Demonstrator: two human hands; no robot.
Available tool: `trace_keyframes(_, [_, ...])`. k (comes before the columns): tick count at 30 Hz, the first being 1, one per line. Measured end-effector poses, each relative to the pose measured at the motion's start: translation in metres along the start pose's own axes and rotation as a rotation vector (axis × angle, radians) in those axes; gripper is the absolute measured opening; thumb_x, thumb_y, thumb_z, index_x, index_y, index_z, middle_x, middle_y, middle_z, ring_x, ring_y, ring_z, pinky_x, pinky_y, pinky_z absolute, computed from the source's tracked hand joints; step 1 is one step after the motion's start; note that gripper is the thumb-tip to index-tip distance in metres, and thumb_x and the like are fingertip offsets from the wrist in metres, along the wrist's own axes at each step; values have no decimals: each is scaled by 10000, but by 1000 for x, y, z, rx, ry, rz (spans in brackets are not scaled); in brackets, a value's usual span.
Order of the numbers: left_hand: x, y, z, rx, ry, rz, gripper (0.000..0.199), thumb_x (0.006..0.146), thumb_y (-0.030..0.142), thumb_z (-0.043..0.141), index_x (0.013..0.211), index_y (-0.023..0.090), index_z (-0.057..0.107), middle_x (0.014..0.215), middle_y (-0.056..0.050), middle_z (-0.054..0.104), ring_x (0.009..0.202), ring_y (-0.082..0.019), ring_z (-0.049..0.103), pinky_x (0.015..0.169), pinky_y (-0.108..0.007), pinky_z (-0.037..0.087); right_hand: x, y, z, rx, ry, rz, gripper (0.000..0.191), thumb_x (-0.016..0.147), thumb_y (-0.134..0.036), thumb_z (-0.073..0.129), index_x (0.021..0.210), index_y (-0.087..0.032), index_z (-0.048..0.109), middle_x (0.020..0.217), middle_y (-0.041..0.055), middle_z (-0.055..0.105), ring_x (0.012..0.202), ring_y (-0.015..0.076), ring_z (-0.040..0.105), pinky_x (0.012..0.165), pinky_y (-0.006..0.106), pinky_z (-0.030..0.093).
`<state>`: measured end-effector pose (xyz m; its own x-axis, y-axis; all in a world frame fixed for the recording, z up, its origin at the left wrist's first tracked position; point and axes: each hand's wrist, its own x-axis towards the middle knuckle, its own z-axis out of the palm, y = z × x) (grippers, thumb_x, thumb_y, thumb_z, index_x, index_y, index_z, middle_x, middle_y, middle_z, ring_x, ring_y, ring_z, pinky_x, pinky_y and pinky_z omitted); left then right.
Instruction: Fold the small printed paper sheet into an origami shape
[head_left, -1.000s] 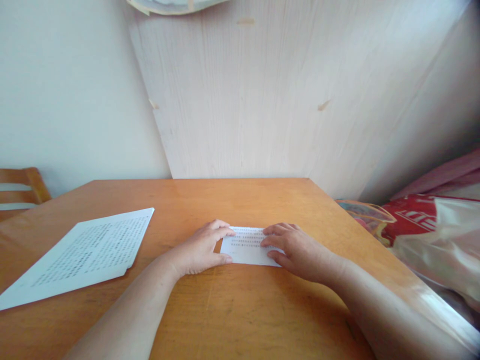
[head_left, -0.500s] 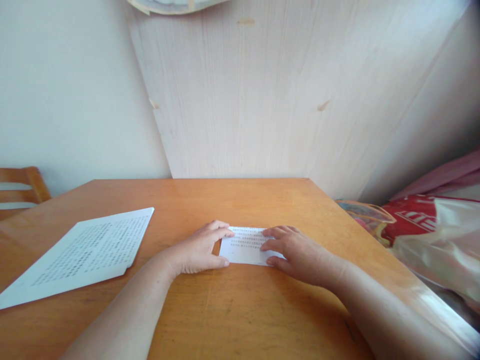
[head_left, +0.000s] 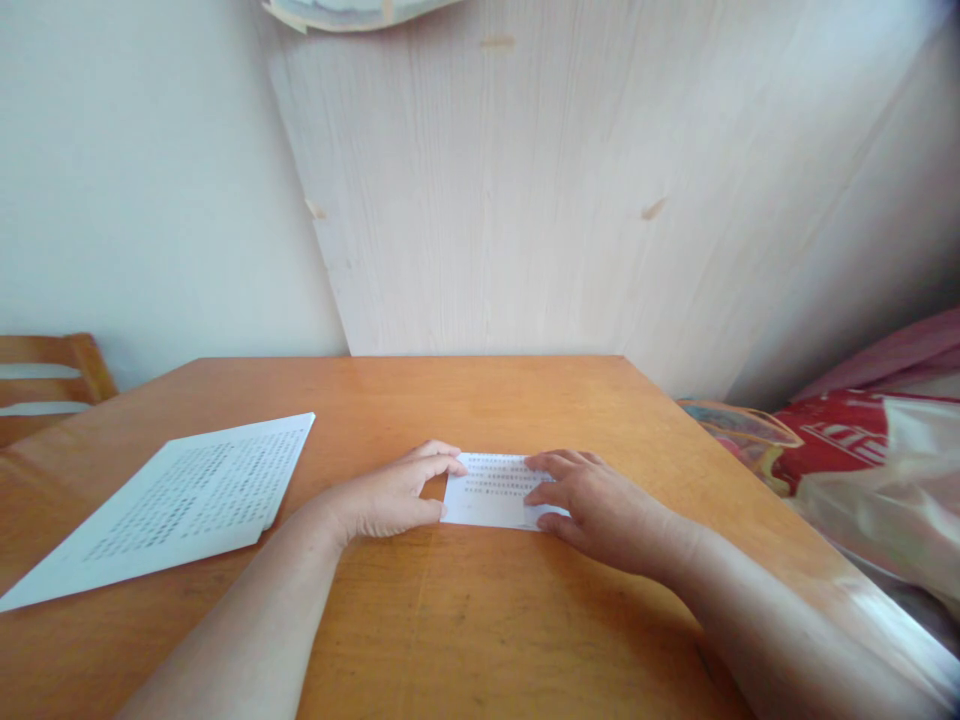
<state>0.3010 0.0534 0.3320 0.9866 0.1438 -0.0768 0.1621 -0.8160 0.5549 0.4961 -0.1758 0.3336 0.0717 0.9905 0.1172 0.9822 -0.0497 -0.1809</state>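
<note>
A small white sheet of paper (head_left: 491, 490) with rows of printed characters lies on the wooden table, its text side up; whether it is folded I cannot tell. At its left edge is my left hand (head_left: 401, 492), open, with the thumb and fingers apart and their tips at the paper's two left corners. My right hand (head_left: 592, 500) rests over the right end of the sheet with its fingers spread, covering that edge. Neither hand is closed around the paper.
Several larger printed sheets (head_left: 202, 490) lie stacked at the left of the table (head_left: 420, 620). A wooden chair (head_left: 94, 365) stands beyond the left edge. Past the right edge are a red bag (head_left: 832, 430) and a translucent plastic bag (head_left: 885, 490). A pale panel (head_left: 480, 220) rises behind the table.
My left thumb and fingers have shifted slightly left, off the paper's face to its left edge. My right hand stays nearly in place. The view has turned slightly left.
</note>
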Motion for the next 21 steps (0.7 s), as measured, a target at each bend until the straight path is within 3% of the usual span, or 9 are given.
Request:
trace_keyframes(4, [1, -2, 1, -23, 5, -23, 490, 847, 199, 492, 1321, 286, 581, 1489, -29, 453, 1374, -225, 442, 1157, -385, 360, 0, 0, 2, -3, 3, -1, 265, 872, -236, 639, 1097, -263, 777, 1404, 116, 586, 1274, 332, 528, 1072, 515, 410])
trace_keyframes(8, [2, -2, 4, -12, 45, -26, 431, 883, 260, 510, 1307, 286, 586, 1462, -36, 467, 1352, -225, 454, 1153, -393, 360, 0, 0, 2, 7, 10, 2, 259, 870, -231, 642, 1088, -258, 780, 1401, 116, 588, 1275, 334, 526, 1071, 519, 410])
trace_keyframes(15, [10, 18, 16, 150, 323, 56, 241, 864, 283, 603, 1091, 246, 675, 1183, -61, 611, 1166, -259, 544, 1051, -449, 433, 0, 1, 3, 15, 28, -6, 256, 858, -224, 657, 1079, -273, 778, 1388, 105, 597, 1276, 330, 522, 1064, 513, 412])
trace_keyframes(18, [14, 33, 26, 97, 299, 137, 225, 901, 230, 557, 1097, 252, 665, 1107, -47, 631, 1081, -227, 581, 995, -415, 472, 0, 0, 2, 18, 19, 3, 254, 858, -222, 660, 1079, -269, 776, 1394, 109, 589, 1272, 329, 522, 1058, 505, 415])
trace_keyframes(21, [16, 45, 37, 58, 231, 228, 316, 863, 188, 614, 1165, 273, 657, 1205, -41, 621, 1142, -229, 563, 1025, -406, 461, 0, -1, 1, 27, 8, 12, 271, 857, -223, 665, 1102, -282, 765, 1399, 95, 583, 1263, 320, 525, 1055, 498, 414])
